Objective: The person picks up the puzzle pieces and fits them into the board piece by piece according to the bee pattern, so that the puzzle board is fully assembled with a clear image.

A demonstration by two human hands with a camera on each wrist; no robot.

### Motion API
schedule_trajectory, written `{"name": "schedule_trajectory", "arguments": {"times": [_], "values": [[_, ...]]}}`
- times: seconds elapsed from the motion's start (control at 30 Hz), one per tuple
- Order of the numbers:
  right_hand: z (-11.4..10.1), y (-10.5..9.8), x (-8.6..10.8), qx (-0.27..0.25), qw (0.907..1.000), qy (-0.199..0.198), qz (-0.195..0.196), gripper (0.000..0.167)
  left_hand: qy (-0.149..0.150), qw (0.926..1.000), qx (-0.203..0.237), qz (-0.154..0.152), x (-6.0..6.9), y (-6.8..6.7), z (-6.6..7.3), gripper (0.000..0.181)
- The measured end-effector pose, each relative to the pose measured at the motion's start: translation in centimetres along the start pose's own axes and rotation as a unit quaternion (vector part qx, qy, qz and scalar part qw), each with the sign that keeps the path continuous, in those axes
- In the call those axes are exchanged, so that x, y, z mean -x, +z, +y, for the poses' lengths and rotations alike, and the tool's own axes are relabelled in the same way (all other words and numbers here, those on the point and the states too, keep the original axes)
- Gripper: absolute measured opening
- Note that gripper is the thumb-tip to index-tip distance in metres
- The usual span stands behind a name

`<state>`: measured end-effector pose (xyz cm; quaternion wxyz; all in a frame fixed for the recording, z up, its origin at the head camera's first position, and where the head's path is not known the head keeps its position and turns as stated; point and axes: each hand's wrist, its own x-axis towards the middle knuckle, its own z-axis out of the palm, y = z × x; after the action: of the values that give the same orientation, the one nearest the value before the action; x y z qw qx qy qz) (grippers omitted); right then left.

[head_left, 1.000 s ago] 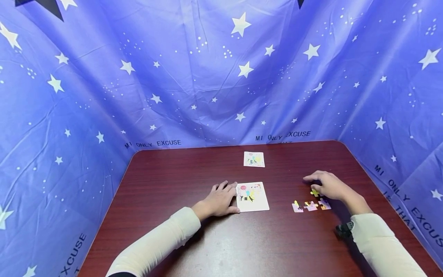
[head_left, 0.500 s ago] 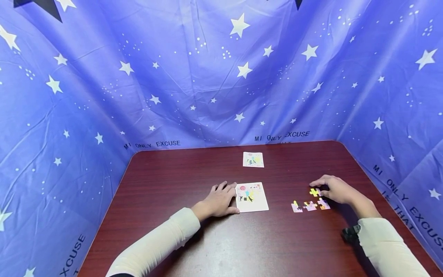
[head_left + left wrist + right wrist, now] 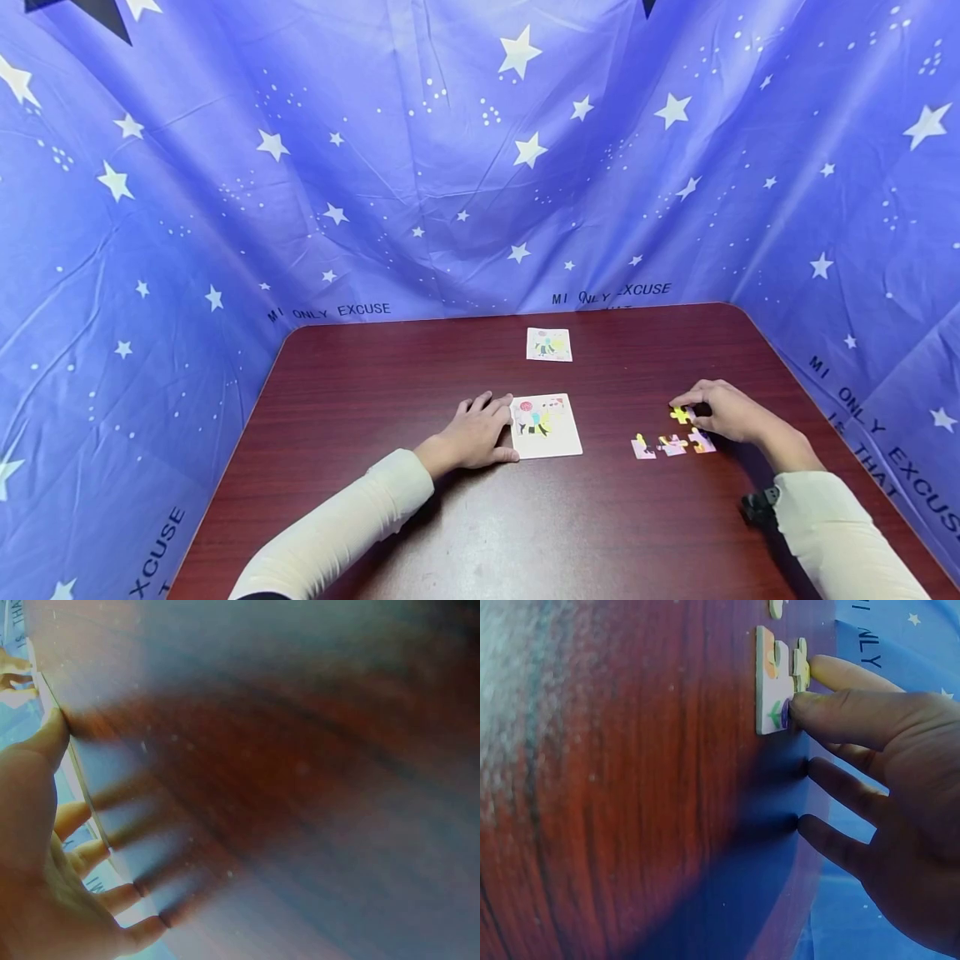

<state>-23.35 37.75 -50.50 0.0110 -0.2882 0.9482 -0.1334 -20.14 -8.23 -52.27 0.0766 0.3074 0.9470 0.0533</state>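
My left hand (image 3: 474, 433) rests with spread fingers at the left edge of a square white puzzle board (image 3: 562, 437), whose upper left part bears a coloured picture. In the left wrist view the thumb and fingertips of this hand (image 3: 45, 862) touch the board's edge and the table. On the right, my right hand (image 3: 731, 412) has its thumb and index finger around a yellow puzzle piece (image 3: 681, 414). The right wrist view shows the hand (image 3: 900, 765) with thumb and index at the yellow piece (image 3: 801, 667), beside a pink-and-orange piece (image 3: 769, 690); its other fingertips touch the table.
A small picture card (image 3: 549, 344) lies behind the board. Nearer than the yellow piece lie a left piece (image 3: 642, 447), a middle piece (image 3: 672, 446) and a right piece (image 3: 702, 442). A blue star-patterned curtain (image 3: 420, 167) surrounds the far and side edges of the dark red table (image 3: 487, 533).
My right hand has moved right and slightly nearer, and its thumb and index have closed in around the yellow piece. The left hand stays at the board.
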Motion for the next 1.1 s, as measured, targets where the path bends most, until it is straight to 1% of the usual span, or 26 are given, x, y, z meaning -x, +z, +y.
{"name": "schedule_trajectory", "arguments": {"times": [0.37, 0.67, 0.9, 0.97, 1.1], "values": [[-0.18, 0.18, 0.00, 0.006, 0.9999, 0.003, 0.009, 0.034, -0.005, 1.0000, 0.003, -0.004, 0.22, -0.62, 0.23, 0.058], [0.07, 0.78, -0.11, 0.011, 0.9998, 0.005, 0.014, 0.032, -0.003, 1.0000, 0.002, -0.006, 0.20, -0.47, 0.22, 0.057], [0.03, 0.94, -0.15, 0.013, 0.9994, -0.003, 0.033, 0.032, -0.001, 1.0000, 0.000, -0.007, 0.28, -0.45, 0.25, 0.058], [-0.13, 0.97, -0.22, 0.013, 0.9989, -0.007, 0.044, 0.032, -0.001, 1.0000, 0.003, -0.008, 0.29, -0.50, 0.26, 0.057], [-0.66, 0.83, -0.62, 0.009, 0.9974, -0.030, 0.065, 0.033, -0.001, 1.0000, 0.004, -0.006, 0.25, -0.56, 0.23, 0.057]]}}
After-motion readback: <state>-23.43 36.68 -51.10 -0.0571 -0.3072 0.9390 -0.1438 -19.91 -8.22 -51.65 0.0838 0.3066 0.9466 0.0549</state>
